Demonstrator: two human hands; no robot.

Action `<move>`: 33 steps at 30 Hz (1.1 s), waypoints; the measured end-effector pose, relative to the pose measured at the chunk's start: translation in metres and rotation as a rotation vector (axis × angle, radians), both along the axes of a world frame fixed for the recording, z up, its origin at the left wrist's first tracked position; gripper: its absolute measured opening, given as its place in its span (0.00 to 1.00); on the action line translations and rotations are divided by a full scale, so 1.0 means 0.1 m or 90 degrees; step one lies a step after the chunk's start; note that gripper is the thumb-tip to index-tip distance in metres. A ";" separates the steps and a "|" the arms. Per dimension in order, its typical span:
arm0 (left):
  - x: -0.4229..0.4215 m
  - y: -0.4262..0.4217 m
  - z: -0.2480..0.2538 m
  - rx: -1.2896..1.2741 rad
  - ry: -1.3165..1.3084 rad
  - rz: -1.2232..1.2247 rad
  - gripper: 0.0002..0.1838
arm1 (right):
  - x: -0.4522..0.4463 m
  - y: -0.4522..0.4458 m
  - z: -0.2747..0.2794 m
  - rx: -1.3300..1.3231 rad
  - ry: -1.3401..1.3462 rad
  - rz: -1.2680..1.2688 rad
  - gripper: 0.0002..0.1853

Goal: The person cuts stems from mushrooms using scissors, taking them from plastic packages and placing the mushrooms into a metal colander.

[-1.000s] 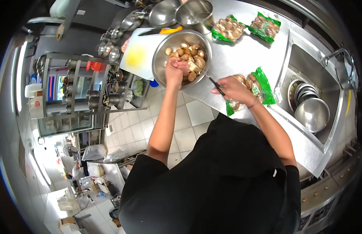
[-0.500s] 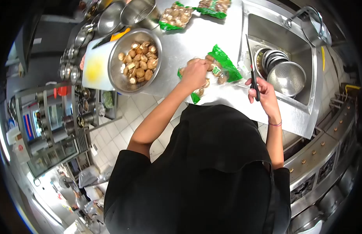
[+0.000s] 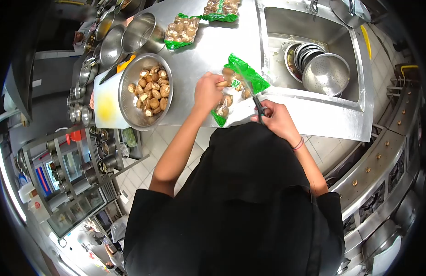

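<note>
My left hand [image 3: 208, 94] is closed, with a brown mushroom [image 3: 222, 84] at its fingertips, just left of an opened plastic bag with green ends [image 3: 252, 75]. Several mushrooms [image 3: 227, 73] still lie in and around that bag on the steel counter. My right hand [image 3: 279, 119] grips a pair of black-handled scissors [image 3: 259, 106] by the handles, the blades pointing toward the bag. To the left, a steel colander [image 3: 123, 99] holds many loose brown mushrooms [image 3: 151, 92].
Two full mushroom bags [image 3: 181, 30] [image 3: 221, 8] lie at the back of the counter. At right, the sink [image 3: 282, 20] contains a perforated colander [image 3: 327, 76] and stacked bowls. A white cutting board [image 3: 105, 99] with a knife [image 3: 108, 74] and several steel pots [image 3: 140, 34] stand left.
My right hand has brought the scissors left from beside the sink to the bag, turning them. My left hand has drawn back leftward from the bag with a mushroom. The view has shifted.
</note>
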State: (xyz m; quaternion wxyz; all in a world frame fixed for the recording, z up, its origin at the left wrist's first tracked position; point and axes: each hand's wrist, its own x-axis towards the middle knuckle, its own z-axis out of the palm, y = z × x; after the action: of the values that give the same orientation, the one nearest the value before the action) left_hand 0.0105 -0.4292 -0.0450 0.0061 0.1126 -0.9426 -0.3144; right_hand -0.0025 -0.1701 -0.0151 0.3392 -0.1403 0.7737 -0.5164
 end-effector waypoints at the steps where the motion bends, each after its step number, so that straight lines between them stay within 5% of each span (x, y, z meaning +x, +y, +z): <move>1: 0.07 -0.02 0.04 0.095 0.039 0.015 0.13 | -0.01 -0.02 0.08 0.057 0.053 0.028 0.17; 2: 0.12 -0.01 0.06 0.095 0.039 0.019 0.13 | -0.02 -0.05 0.12 0.112 0.105 0.060 0.19; 4: 0.25 0.02 0.07 0.452 0.068 0.144 0.13 | -0.01 -0.09 0.13 0.112 0.134 0.088 0.22; 11: 0.41 0.07 0.02 0.609 0.176 0.134 0.23 | -0.03 -0.07 0.14 0.176 0.212 0.204 0.21; 19: 0.37 0.26 0.13 0.296 0.081 0.151 0.39 | -0.05 -0.09 0.16 0.186 0.224 0.237 0.18; 26: 0.37 0.24 0.00 0.299 0.037 0.146 0.41 | -0.05 -0.07 -0.09 0.137 0.065 0.239 0.13; 29: 0.43 0.14 0.07 0.282 0.036 0.159 0.34 | -0.04 0.07 -0.14 0.079 0.054 0.198 0.12; 33: 0.68 -0.77 0.37 -0.001 0.223 0.326 0.20 | -0.10 0.32 0.02 0.031 -0.154 0.120 0.10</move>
State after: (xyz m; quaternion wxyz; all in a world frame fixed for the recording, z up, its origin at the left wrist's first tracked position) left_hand 0.0789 -0.5067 -0.0080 0.2472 0.2907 -0.8685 -0.3164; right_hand -0.0127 -0.1376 -0.0133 0.4803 -0.1409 0.7229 -0.4763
